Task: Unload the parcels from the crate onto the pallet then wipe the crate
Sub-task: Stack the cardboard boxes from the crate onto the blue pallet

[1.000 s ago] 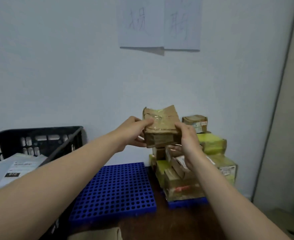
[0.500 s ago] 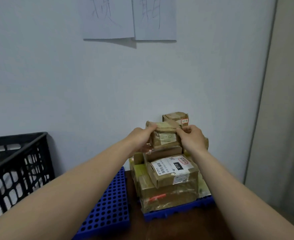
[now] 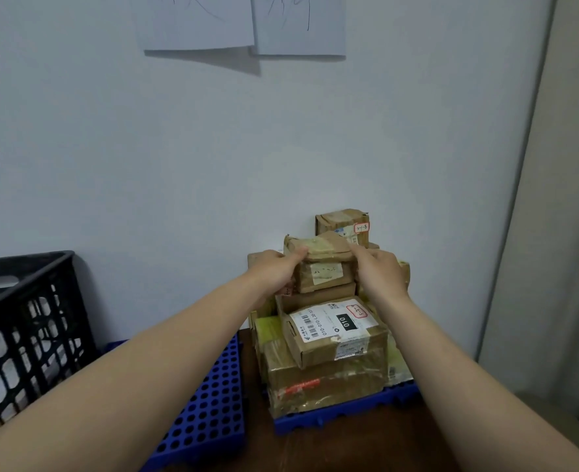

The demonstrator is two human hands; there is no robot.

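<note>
A small brown parcel (image 3: pixel 322 264) is held at the top of the parcel stack (image 3: pixel 335 335), its two ends clamped by the curled fingers of the left hand (image 3: pixel 274 274) and the right hand (image 3: pixel 380 274). Its long axis runs left to right, parallel to the wall (image 3: pixel 179 165) just behind; its labelled face is turned toward the camera. The stack fills the right blue pallet (image 3: pixel 349 408) to its front edge. Between stack and black crate (image 3: pixel 26 318), the left blue pallet (image 3: pixel 206 403) lies on the bench (image 3: pixel 366 447).
</note>
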